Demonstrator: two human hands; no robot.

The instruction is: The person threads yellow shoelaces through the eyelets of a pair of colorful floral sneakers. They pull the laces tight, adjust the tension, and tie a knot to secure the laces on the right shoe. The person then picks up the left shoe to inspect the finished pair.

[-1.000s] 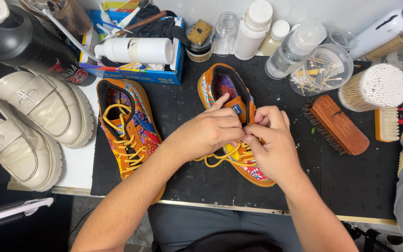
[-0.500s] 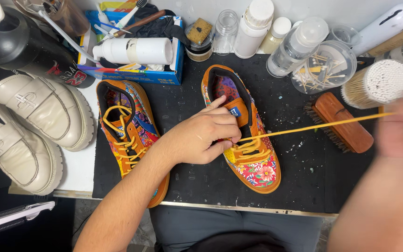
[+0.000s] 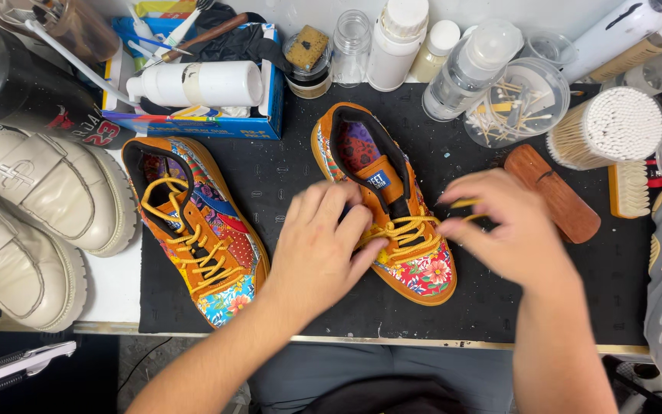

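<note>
L hand (image 3: 323,245) lies flat-ish on the near shoe (image 3: 392,207), fingers together, pressing the tongue/eyelet row from the shoe's left side; not clamped on the lace as far as I can tell. R hand (image 3: 511,230) is blurred, fingers pinched shut on the end of the yellow lace (image 3: 465,204), just right of the eyelets. Lace is threaded thru the lower rows w/ crossings over the floral toe; upper eyelets look open. Step in hand, by my read: lacing the shoe, mid-way up. Next move likely needs the lace tip lined up w/ the next free eyelet while L hand holds the upper steady; the tip is small, so aim matters.

Shoe sits centre on the black mat (image 3: 293,176), toe toward the person. Second matching shoe (image 3: 193,222) to its left, laced. Wooden brush (image 3: 553,192) to the right, cotton swab tub (image 3: 611,126) beyond, cream shoes (image 3: 32,207) far left.
</note>
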